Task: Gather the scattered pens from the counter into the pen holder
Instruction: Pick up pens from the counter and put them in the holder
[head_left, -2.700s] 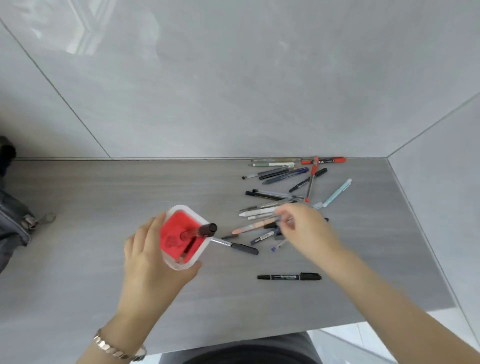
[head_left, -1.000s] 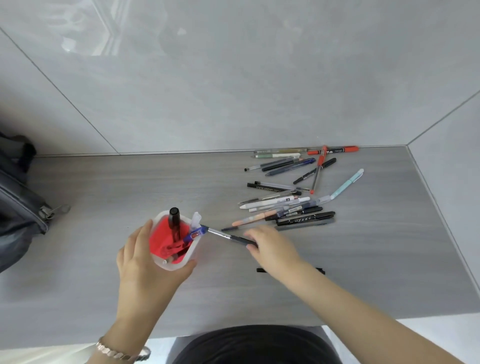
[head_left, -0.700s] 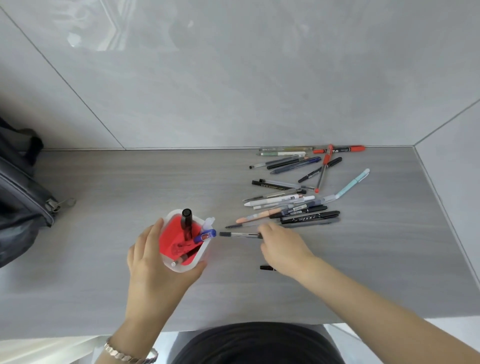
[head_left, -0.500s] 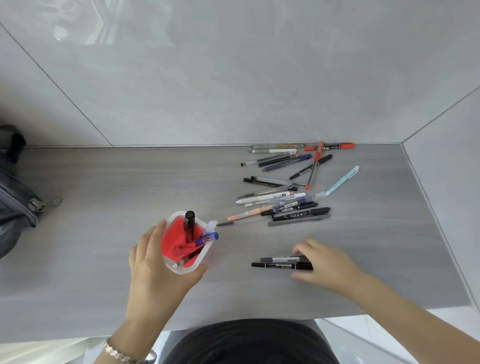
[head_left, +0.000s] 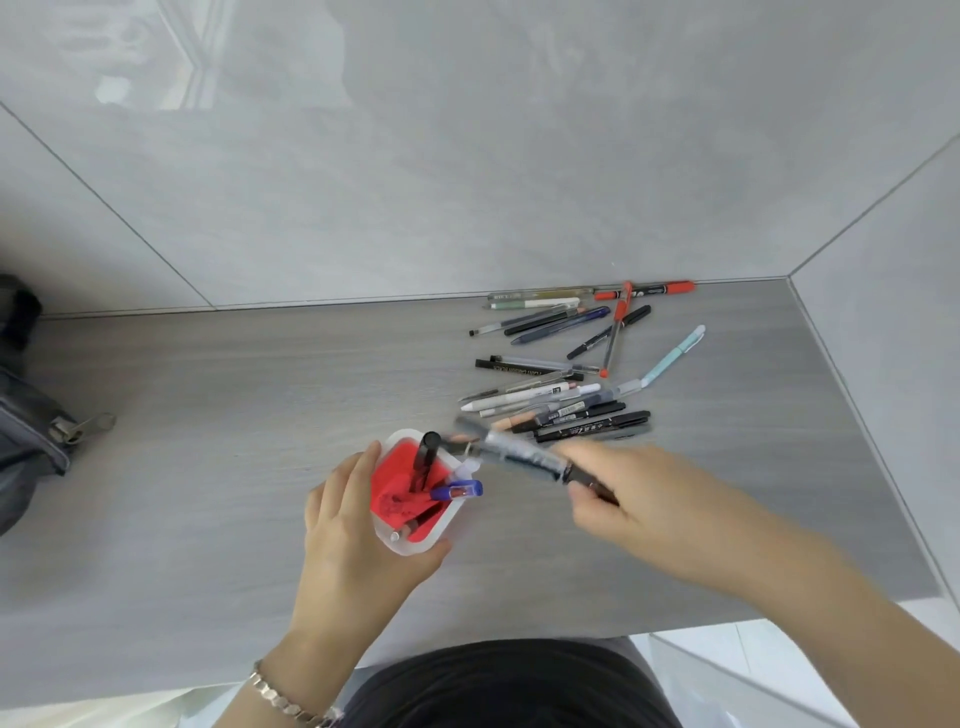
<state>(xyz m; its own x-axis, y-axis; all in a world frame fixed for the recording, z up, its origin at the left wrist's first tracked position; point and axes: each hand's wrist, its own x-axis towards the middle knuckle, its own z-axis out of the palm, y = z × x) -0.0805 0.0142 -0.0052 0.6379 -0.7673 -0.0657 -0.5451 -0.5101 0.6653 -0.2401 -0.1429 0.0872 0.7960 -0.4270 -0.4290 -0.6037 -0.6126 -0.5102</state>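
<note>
Fingers (head_left: 587, 493) of right hand (head_left: 639, 499) closing on blurred dark pens (head_left: 524, 457), tips nearing pen holder (head_left: 415, 493) at frame centre; left hand (head_left: 353, 530) gripping holder. Holding about 4 pens; most lying scattered (head_left: 566, 395) on worktop (head_left: 208, 467), upper right.

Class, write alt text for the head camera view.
A right hand carries blurred dark pens toward a red pen holder gripped by the left hand. More scattered pens lie on the grey counter.
</note>
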